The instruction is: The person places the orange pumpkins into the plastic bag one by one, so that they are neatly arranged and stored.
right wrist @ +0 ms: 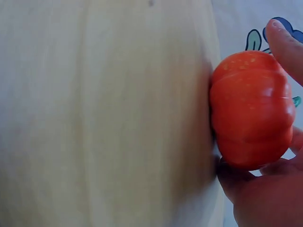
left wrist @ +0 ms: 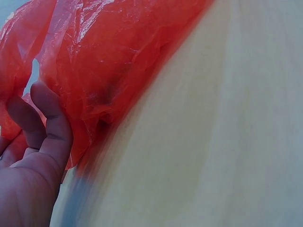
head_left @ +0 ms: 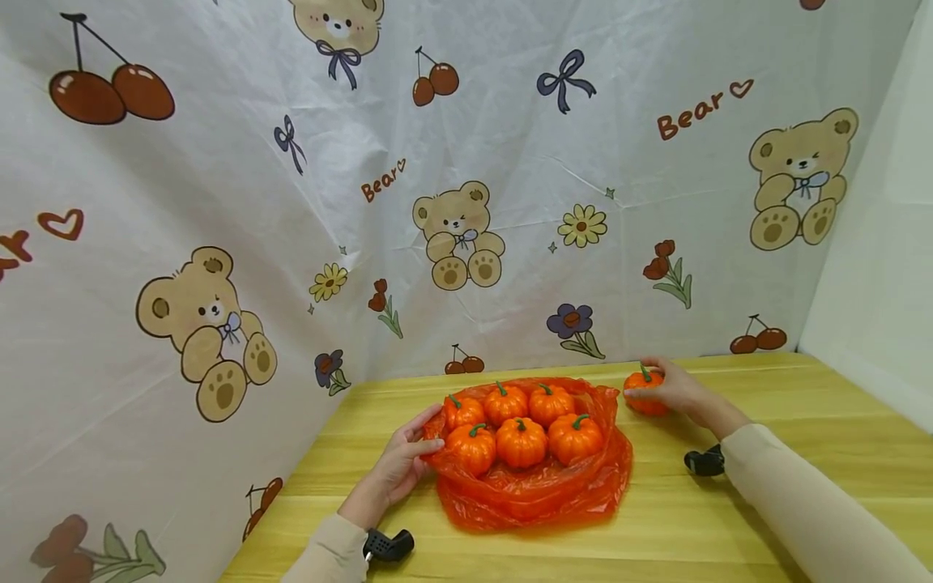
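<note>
An orange-red plastic bag (head_left: 535, 502) lies on the table with its mouth spread wide. Several small orange pumpkins (head_left: 521, 443) with green stems sit inside it in two rows. At the bag's left edge, my left hand (head_left: 399, 460) pinches the rim between thumb and fingers; in the left wrist view curled fingers (left wrist: 57, 123) are against the thin plastic. Right of the bag, my right hand (head_left: 674, 387) grips a single pumpkin (head_left: 645, 393) from its right side. In the right wrist view that pumpkin (right wrist: 251, 111) sits between thumb and fingers, close to the tabletop.
The wood-grain table (head_left: 765, 518) runs back to a white curtain (head_left: 510, 162) printed with bears, cherries and flowers. A plain white panel (head_left: 875, 308) stands at the right. Black wrist-worn devices (head_left: 389, 545) show below both hands.
</note>
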The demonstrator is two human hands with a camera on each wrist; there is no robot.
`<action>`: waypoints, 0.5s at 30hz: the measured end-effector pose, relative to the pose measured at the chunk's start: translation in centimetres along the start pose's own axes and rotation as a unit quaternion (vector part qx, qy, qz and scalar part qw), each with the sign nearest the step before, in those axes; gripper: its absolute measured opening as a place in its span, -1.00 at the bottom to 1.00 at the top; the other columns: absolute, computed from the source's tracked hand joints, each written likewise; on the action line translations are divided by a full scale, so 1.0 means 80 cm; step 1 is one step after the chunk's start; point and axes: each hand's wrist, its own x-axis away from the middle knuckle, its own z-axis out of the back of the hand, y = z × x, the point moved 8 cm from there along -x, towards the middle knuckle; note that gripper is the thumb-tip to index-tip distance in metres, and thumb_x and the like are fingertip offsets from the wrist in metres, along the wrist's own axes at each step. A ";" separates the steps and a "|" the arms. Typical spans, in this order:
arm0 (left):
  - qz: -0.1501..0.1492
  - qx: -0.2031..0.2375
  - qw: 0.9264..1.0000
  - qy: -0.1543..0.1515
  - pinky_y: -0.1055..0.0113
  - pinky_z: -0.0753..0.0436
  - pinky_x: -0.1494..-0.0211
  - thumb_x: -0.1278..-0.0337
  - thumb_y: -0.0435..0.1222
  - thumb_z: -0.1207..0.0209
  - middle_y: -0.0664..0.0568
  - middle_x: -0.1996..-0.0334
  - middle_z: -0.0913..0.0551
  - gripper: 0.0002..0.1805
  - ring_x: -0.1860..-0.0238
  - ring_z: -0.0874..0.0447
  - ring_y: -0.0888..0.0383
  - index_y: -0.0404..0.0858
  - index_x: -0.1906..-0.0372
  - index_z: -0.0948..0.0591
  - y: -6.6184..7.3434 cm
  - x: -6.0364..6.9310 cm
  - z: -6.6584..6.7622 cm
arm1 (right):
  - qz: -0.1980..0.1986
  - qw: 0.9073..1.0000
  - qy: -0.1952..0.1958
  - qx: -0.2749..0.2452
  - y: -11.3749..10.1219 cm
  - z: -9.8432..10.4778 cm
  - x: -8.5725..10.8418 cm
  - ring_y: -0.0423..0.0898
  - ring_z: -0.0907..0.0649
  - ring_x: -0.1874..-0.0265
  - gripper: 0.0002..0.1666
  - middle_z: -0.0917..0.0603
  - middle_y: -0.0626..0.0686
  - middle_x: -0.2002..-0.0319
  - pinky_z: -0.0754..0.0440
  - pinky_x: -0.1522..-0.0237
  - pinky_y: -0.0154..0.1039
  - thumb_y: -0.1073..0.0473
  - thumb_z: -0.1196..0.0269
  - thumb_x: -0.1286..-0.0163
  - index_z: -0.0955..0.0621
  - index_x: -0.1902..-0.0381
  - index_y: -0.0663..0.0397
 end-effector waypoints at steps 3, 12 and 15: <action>-0.001 0.002 1.000 -0.001 0.22 -0.70 -0.25 -0.32 -0.53 -0.14 -0.20 -0.59 -0.13 -0.16 -0.37 -0.45 0.06 -0.21 -0.64 -0.14 0.001 0.000 -0.001 | -0.004 1.000 0.003 0.010 0.006 0.000 -0.001 0.40 -0.45 -0.19 0.19 -0.29 0.57 -0.34 -0.48 -0.36 0.32 -0.18 -0.42 -0.33 -0.06 -0.55 0.38; -0.001 -0.003 1.000 -0.006 0.23 -0.69 -0.27 -0.33 -0.53 -0.12 -0.21 -0.60 -0.11 -0.18 -0.37 -0.44 0.06 -0.19 -0.64 -0.15 0.001 0.001 -0.002 | 0.002 1.000 0.003 0.024 0.004 0.002 -0.001 0.37 -0.47 -0.15 0.23 -0.32 0.56 -0.29 -0.49 -0.36 0.30 -0.18 -0.41 -0.33 -0.05 -0.52 0.53; -0.002 -0.001 1.000 -0.007 0.22 -0.69 -0.27 -0.33 -0.53 -0.13 -0.21 -0.60 -0.11 -0.17 -0.37 -0.45 0.06 -0.20 -0.64 -0.15 0.001 0.000 -0.002 | 0.007 0.999 0.007 0.030 -0.001 0.007 0.000 0.40 -0.45 -0.17 0.25 -0.31 0.58 -0.30 -0.48 -0.37 0.31 -0.18 -0.40 -0.34 -0.04 -0.52 0.58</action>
